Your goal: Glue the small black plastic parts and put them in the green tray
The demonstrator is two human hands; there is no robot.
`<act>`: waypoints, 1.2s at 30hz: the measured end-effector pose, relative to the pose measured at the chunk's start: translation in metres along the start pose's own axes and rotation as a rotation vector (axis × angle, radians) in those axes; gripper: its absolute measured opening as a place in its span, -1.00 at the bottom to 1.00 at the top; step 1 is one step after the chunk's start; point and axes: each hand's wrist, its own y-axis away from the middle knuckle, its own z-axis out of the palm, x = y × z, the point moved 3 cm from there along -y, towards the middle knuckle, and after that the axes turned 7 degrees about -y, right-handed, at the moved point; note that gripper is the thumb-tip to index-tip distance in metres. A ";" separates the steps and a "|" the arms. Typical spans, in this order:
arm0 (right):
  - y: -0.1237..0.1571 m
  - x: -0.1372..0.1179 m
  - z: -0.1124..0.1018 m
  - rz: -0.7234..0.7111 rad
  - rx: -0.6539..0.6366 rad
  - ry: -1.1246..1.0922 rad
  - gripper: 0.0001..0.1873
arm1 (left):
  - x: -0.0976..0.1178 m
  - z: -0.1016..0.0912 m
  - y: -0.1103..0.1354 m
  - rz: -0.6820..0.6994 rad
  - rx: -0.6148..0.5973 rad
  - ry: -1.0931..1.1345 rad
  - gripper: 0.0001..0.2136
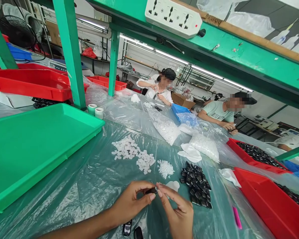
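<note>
Between the fingers of my left hand (137,200) is a small black plastic casing (151,191), pinched by thumb and forefinger. My right hand (176,209) meets it at the casing's right end, its thumb and forefinger pinching a tiny pale piece whose kind I cannot make out. Two more black casings (127,228) lie on the table below my hands. Just beyond my hands are a heap of tiny white parts (165,168) and a larger spread of flat white pieces (126,147). To the right is a pile of glossy black casings (196,185).
A green tray (40,142) takes up the left side. Red trays (261,196) stand at right, some holding black parts. Bags of white parts (204,144) lie farther back. A green shelf frame (72,53) with a power strip (173,16) crosses overhead. Two people sit opposite.
</note>
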 end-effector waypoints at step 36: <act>-0.001 0.011 0.019 -0.234 0.218 -0.033 -0.90 | 0.001 0.000 0.000 -0.079 0.000 -0.038 -0.65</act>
